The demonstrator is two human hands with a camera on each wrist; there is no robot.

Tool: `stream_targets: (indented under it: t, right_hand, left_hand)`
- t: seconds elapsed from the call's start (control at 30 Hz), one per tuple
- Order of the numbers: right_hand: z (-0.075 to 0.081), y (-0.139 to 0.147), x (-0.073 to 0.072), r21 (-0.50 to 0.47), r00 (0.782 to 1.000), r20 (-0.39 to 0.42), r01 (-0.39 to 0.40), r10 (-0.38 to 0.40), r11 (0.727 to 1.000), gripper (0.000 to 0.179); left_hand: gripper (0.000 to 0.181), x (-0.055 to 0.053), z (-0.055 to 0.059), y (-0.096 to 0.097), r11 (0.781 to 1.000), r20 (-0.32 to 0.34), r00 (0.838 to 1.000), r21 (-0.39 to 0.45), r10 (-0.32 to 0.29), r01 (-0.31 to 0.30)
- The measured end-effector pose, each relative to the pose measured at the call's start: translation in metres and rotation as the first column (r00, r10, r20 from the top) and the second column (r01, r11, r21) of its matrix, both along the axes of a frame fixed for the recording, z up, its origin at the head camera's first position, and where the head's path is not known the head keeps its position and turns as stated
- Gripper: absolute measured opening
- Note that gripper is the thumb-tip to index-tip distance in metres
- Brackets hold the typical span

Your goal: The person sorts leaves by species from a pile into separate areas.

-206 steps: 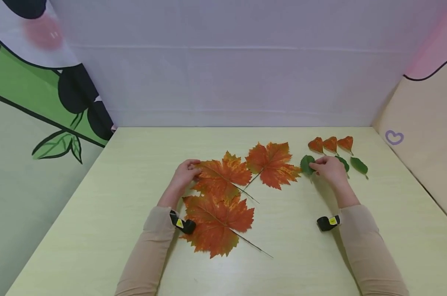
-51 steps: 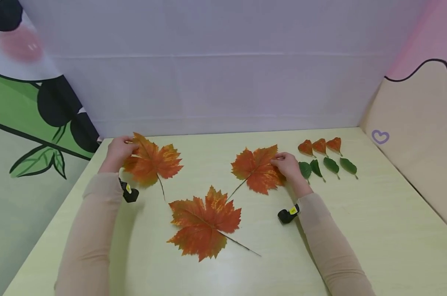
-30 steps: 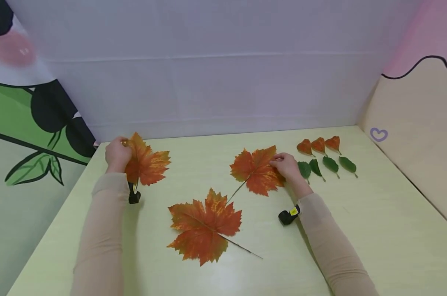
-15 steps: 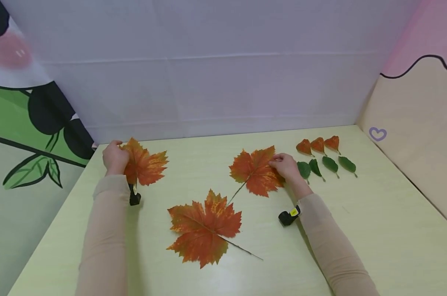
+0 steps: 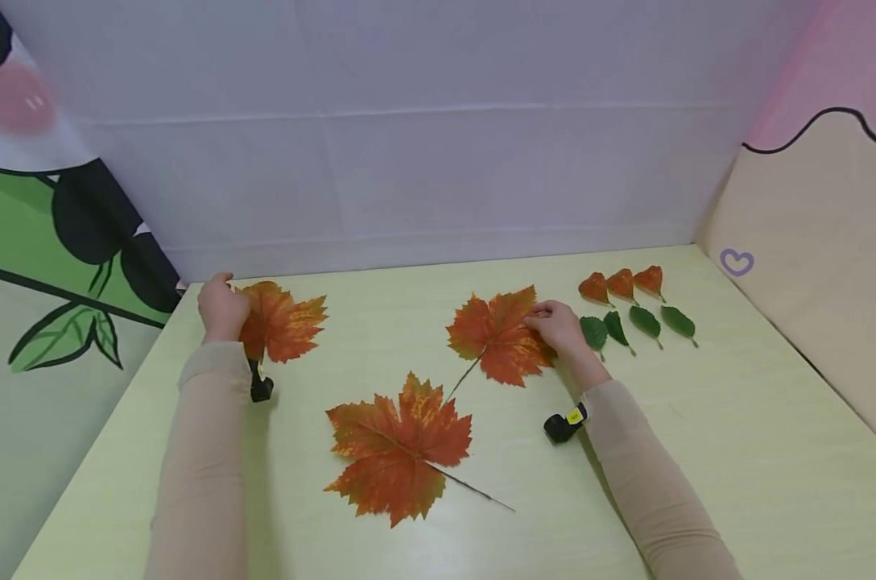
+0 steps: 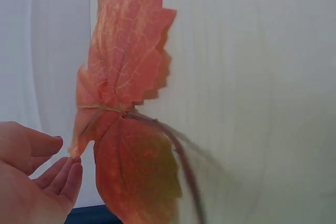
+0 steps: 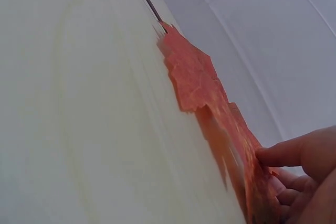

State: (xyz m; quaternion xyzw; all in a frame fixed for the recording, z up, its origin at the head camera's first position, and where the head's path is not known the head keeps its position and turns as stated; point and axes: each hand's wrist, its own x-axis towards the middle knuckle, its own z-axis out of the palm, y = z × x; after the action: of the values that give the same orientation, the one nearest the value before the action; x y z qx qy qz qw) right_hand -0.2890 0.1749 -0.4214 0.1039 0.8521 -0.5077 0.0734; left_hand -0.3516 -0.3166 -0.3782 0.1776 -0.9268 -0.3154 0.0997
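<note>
At the far left of the table, my left hand (image 5: pixel 223 310) is beside an orange maple leaf (image 5: pixel 282 322). In the left wrist view a gap shows between thumb and fingers, and the leaf's tip (image 6: pixel 75 150) is right at the fingertips. My right hand (image 5: pixel 559 326) pinches the right edge of a second maple leaf (image 5: pixel 497 334); its thumb (image 7: pixel 278 154) lies on the upper side in the right wrist view. A third maple leaf (image 5: pixel 402 451) lies flat near the front, its stem pointing right.
Right of my right hand, a row of small orange leaves (image 5: pixel 621 283) lies at the back. In front of it is a row of several small green leaves (image 5: pixel 644 321). A pale cloth wall (image 5: pixel 423 185) stands behind the table (image 5: pixel 626 499).
My left hand has carried one maple leaf from the cluster to the far left, where it has just sunk flatter. My right hand has moved from a green leaf to the right maple leaf.
</note>
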Motion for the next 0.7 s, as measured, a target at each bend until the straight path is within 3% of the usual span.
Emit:
stream_targets:
  t: [0.43,0.7]
  right_hand:
    - [0.001,0.001,-0.002,0.008,1.000,-0.002,-0.011,0.011,1.000,0.038]
    - [0.001,0.000,0.000,-0.005,1.000,0.008,-0.007,0.007,1.000,0.038]
  left_hand:
    - [0.045,0.016,0.004,0.006,0.999,0.034,0.999,-0.011,-0.040,0.040]
    - [0.047,0.043,0.012,0.019,0.993,0.094,0.991,0.079,-0.099,0.092]
